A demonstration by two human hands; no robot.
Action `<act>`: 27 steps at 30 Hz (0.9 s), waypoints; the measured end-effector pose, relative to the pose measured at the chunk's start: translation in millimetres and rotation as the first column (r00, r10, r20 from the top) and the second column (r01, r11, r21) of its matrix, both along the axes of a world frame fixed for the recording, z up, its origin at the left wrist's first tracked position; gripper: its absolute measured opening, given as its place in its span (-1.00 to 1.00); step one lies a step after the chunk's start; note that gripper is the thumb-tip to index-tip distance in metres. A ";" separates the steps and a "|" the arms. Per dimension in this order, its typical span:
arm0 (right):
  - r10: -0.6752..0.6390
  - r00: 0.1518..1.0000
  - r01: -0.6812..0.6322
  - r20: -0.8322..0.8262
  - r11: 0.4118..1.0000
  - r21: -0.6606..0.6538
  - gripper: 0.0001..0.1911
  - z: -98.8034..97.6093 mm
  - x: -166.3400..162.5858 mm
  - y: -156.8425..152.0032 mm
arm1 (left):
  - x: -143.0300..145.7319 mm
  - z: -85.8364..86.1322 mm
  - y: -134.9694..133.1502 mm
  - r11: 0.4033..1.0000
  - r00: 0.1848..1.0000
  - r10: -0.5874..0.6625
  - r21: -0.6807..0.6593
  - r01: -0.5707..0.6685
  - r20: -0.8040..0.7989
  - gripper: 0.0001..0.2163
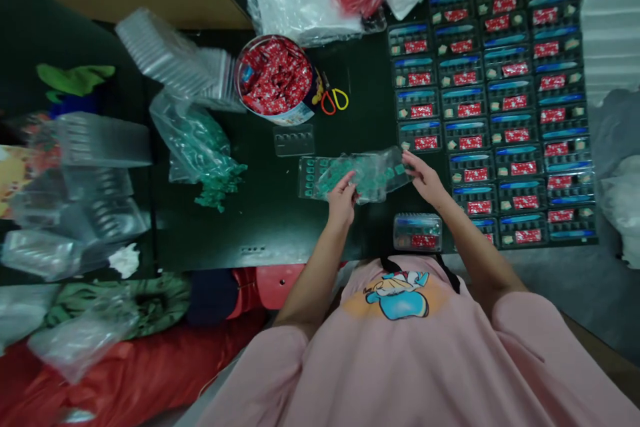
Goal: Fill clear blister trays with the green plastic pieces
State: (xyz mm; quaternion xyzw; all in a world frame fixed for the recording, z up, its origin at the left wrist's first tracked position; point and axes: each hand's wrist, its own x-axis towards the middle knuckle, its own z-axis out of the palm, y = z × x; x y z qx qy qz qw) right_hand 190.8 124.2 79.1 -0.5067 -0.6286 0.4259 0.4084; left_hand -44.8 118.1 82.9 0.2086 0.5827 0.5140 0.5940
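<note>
In front of me lies an overlapping row of clear plastic trays (310, 188) with small green pieces in their compartments. My left hand (343, 200) is over the middle of this row, thumb and fingers closed on a tray's near edge; a small piece between the fingertips cannot be ruled out. At the right end, a raised clear plastic tray (396, 173) is gripped at its edge by my right hand (424, 177). A filled clear pack (418, 232) with a blue pen and a red packet lies near the table edge. One small clear tray (294, 141) lies farther back.
Rows of filled trays (516, 103) cover the right side. A tub of red packets (275, 73) stands behind, beside scissors (334, 101). To the left, a plastic bag (190, 127) spills green pieces (220, 183); stacked clear trays (160, 53) stand behind it.
</note>
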 end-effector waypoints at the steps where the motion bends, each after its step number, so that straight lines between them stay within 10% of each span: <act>1: -0.016 0.998 0.014 0.053 0.999 0.042 -0.51 0.6 9.3 -4.0 | 5.6 1.8 5.0 0.997 0.997 -0.077 -0.016 0.077 0.013 -0.70; 6: -0.273 0.958 0.270 0.090 0.962 0.042 -0.65 -12.3 39.9 -8.7 | 36.2 6.6 39.2 0.946 0.946 -0.320 -0.035 0.321 0.047 -0.72; 16: -0.486 0.862 0.505 0.144 0.850 -0.148 -0.53 -46.2 74.4 67.6 | 105.1 -19.1 131.8 0.926 0.891 -0.266 0.159 0.343 -0.368 -0.95; 27: -0.414 0.716 0.549 0.562 0.831 -0.088 -0.39 -50.7 73.5 127.8 | 119.6 -61.2 173.6 0.947 0.868 -0.311 -0.044 0.320 -0.388 -0.70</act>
